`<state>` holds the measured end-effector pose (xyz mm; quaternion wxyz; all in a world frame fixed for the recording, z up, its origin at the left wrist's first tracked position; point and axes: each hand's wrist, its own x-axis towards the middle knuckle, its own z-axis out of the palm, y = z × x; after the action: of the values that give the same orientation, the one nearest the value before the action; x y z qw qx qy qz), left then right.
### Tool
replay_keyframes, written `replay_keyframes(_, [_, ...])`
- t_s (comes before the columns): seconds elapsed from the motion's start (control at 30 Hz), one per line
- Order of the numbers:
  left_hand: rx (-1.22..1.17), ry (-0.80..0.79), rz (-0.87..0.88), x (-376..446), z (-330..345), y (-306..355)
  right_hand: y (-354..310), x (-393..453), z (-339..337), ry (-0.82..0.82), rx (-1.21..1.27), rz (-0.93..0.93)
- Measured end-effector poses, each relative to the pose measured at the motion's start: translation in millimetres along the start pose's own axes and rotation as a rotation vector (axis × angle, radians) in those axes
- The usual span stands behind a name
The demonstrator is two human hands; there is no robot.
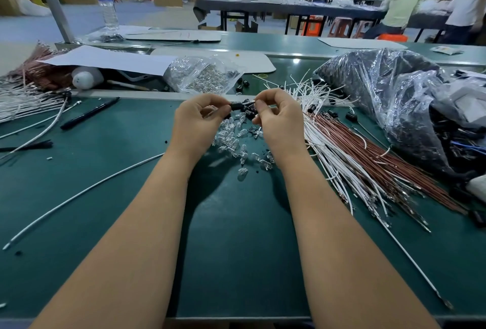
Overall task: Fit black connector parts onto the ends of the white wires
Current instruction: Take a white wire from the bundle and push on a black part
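My left hand (pixel 200 118) pinches a small black connector part (pixel 236 106) between thumb and fingers above the green table. My right hand (pixel 276 115) faces it and pinches a wire end (pixel 251 103) whose metal tip points at the connector; the two tips nearly touch. More loose black connector parts (pixel 243 83) lie just beyond the hands. A big heap of white wires (pixel 323 139) and brown wires (pixel 368 160) spreads to the right of my right hand. Most of the held wire's length is hidden behind my right hand.
Small clear glass bulbs (pixel 236 142) lie scattered under and between my wrists. A clear bag of bulbs (pixel 202 76) sits behind, a large plastic bag of black parts (pixel 389 97) at right. A black pen (pixel 89 113) and single white wires (pixel 79 194) lie at left.
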<state>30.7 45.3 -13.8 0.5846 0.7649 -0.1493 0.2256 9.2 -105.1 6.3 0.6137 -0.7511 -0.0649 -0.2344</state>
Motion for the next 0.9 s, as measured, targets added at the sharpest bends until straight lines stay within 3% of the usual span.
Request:
replay_keyframes(0.6, [-0.104, -0.071, -0.1, -3.6, 3.9, 14.5, 1.8, -2.6, 5.3, -0.006, -0.051, -0.031])
replay_keyframes(0.9, [-0.1, -0.022, -0.11, -3.7, 5.5, 14.5, 4.3, -0.8, 5.4, 0.015, -0.043, 0.0])
